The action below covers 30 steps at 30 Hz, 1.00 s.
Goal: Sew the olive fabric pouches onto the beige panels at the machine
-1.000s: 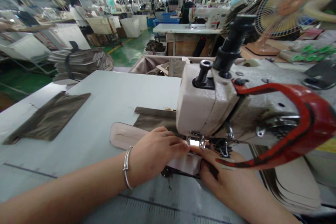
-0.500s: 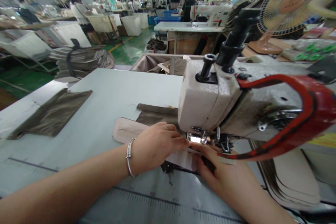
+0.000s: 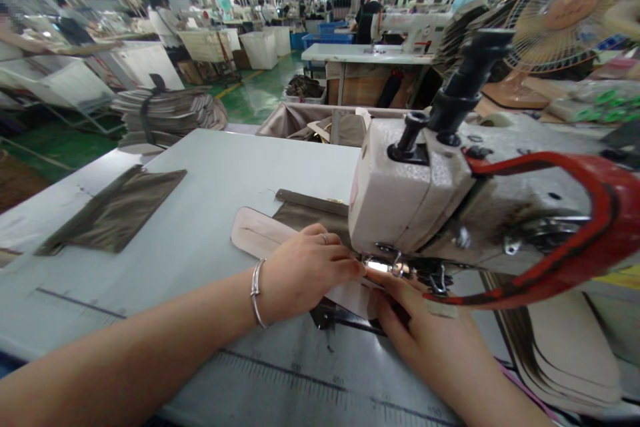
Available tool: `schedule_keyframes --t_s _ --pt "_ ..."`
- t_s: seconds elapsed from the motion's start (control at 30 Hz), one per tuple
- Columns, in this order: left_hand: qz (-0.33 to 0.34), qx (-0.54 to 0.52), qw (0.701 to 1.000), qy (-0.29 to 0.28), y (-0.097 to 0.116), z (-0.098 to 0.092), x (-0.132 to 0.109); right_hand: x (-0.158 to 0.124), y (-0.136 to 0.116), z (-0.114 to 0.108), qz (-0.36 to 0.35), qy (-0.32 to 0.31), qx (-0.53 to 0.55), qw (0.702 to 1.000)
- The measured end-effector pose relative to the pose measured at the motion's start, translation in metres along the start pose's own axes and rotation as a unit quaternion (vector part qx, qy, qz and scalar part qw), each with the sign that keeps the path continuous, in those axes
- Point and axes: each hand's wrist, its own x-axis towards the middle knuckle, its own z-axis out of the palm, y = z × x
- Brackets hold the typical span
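Note:
My left hand [image 3: 313,270], with a ring and a silver bangle, has its fingers bent and pressed together on a pale, round-ended fabric panel [image 3: 260,230] close to the needle area of a sewing machine [image 3: 410,187]. Opposite it, my right hand [image 3: 425,327] grips the panel's near edge between thumb and fingers; the machine's red guard partly covers this hand. Dark brown fabric [image 3: 313,213] with a folded edge lies behind the panel and runs under the machine head. A lit metal presser foot [image 3: 377,265] sits at my fingertips. The stitch line itself is hidden.
Another brown fabric piece [image 3: 117,207] lies on the left of the white table [image 3: 165,293], which has ruler markings. Stacked pale panels [image 3: 570,353] are at the right. Behind are a fabric-lined bin [image 3: 290,121], a tied stack [image 3: 170,113], a fan [image 3: 565,13] and co-workers.
The pale panel and brown fabric have turned slightly, their left ends swinging away from me. Both hands keep their hold by the presser foot. The camera view has shifted a little left.

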Motion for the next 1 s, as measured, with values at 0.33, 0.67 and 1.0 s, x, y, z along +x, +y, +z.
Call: schedule_keyframes --t_s 0.33,0.67,1.0 --pt "0.001 -0.025 1.000 0.005 -0.001 0.002 0.000 -0.004 0.008 0.006 -0.011 -0.012 0.025 1.000" --pt "-0.022 -0.029 0.999 0.020 -0.004 0.006 0.001 0.002 0.005 0.004 -0.003 0.007 0.033 0.999" --pt "-0.020 -0.022 0.998 0.049 -0.007 0.013 0.001 0.001 0.008 0.010 0.002 0.018 0.015 1.000"
